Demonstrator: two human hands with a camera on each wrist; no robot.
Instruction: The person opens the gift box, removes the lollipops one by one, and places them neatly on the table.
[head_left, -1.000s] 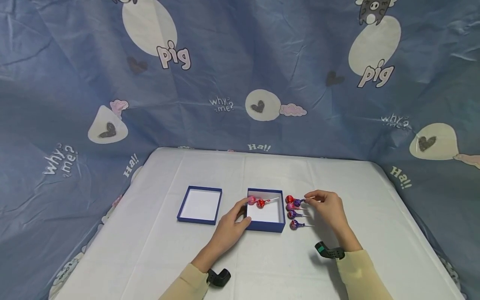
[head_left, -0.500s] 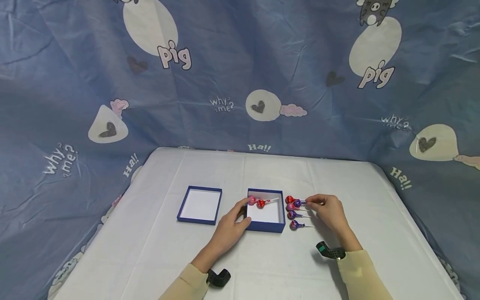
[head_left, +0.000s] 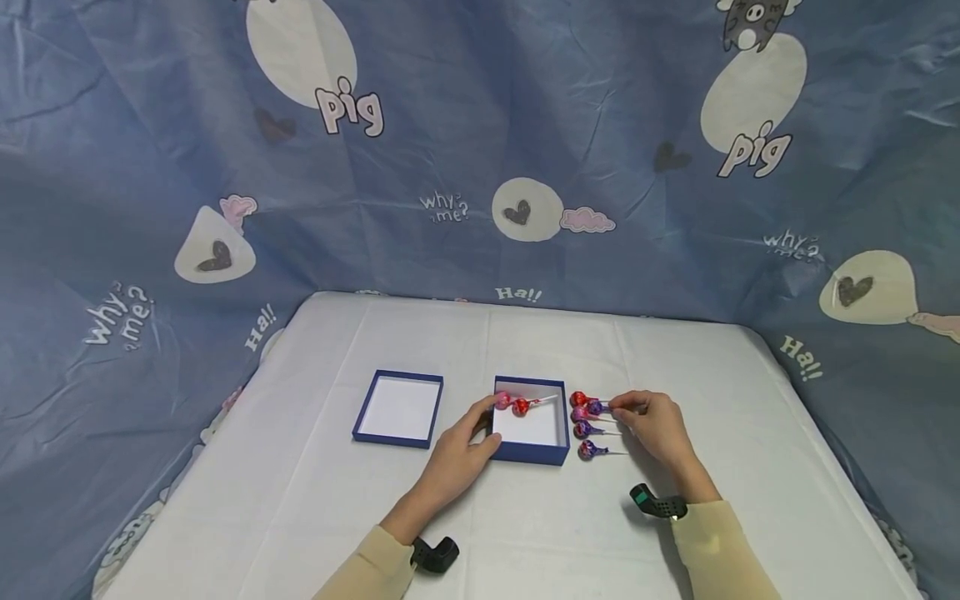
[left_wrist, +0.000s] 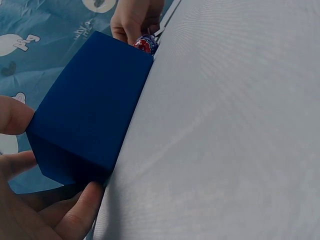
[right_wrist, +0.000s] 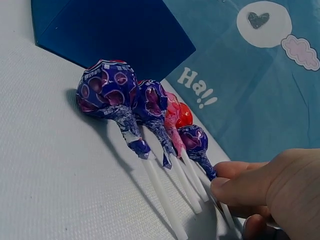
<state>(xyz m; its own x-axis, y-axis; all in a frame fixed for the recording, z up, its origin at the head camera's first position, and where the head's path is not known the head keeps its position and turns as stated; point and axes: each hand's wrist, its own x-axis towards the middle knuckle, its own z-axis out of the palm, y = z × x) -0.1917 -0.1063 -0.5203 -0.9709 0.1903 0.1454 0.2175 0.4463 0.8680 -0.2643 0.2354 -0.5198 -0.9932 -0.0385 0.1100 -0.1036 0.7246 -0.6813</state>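
My left hand holds the left side of an open blue box, thumb at its near corner and a finger at the rim. Inside the box lie a pink lollipop and a red lollipop. Right of the box, my right hand pinches a purple lollipop just below its wrapped head, between thumb and fingers. Close beside it are another red lollipop, a pink one and two more purple lollipops, sticks pointing right.
A shallow blue-rimmed lid with a white inside lies left of the box. Everything rests on a white-covered table. Behind hangs a blue patterned cloth.
My right hand has come down slightly, its fingers now lower on the purple lollipop, which has barely shifted. My left hand and the box stay put.
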